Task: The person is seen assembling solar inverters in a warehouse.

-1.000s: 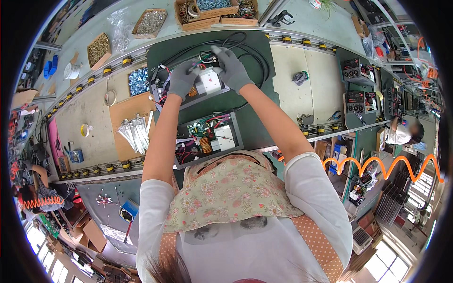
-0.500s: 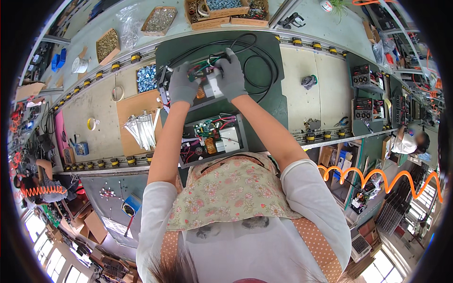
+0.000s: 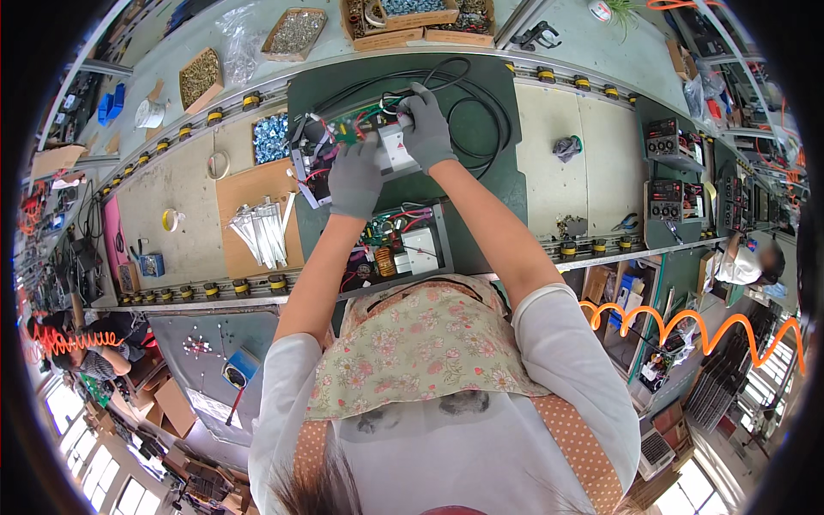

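Observation:
My gloved left hand (image 3: 356,182) lies over the near side of an opened electronic unit (image 3: 319,187). Its fingers are bent and close together by a green circuit board (image 3: 348,129); what they grip is hidden. At the right end of the same unit, my gloved right hand (image 3: 427,133) curls beside a white block (image 3: 396,148), fingertips by wires at the far edge. What it pinches there cannot be made out. A second opened unit (image 3: 446,245), with a copper coil (image 3: 384,261) and a white block (image 3: 421,246), sits nearer my body, partly covered by my left forearm.
A black cable (image 3: 502,137) loops on the dark green board (image 3: 506,206). To the left are metal strips (image 3: 259,232) on cardboard and a box of blue parts (image 3: 270,137). Finished-looking units (image 3: 674,142) stand at right. An orange coiled hose (image 3: 704,330) hangs nearby.
My left hand has moved right and toward me, from the unit's left part to its near middle, uncovering the board and wires. My right hand has shifted only slightly at the right end.

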Motion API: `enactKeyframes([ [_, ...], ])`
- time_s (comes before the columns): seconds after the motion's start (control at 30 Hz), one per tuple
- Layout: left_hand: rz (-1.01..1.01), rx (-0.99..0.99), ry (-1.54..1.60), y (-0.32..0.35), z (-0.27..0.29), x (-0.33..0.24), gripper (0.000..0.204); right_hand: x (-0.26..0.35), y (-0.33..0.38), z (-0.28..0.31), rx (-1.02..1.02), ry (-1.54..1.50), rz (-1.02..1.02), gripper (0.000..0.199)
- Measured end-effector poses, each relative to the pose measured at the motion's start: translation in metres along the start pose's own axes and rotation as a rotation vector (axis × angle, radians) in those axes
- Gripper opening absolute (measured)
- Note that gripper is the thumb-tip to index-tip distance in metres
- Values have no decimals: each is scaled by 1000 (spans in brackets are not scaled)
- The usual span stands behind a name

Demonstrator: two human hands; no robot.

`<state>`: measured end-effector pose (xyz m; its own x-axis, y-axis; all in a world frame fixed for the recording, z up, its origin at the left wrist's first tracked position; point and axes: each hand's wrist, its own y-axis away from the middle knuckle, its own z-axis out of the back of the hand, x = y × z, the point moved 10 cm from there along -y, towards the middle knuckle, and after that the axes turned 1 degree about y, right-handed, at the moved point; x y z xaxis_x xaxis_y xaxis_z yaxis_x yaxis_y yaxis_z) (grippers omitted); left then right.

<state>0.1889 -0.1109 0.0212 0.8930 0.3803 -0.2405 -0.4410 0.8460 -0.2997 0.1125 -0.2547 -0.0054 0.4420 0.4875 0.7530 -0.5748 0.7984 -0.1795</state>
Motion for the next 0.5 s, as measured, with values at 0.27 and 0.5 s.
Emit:
enactKeyframes([
  [0.27, -249, -112, -6, -40, 9, -28, 29, -2, -8, -1, -53, 2, 50, 23],
  [0.5, -131, -113, 225, -52, -36, -10, 35, -5, -10, -7, -52, -9, 71, 22],
])
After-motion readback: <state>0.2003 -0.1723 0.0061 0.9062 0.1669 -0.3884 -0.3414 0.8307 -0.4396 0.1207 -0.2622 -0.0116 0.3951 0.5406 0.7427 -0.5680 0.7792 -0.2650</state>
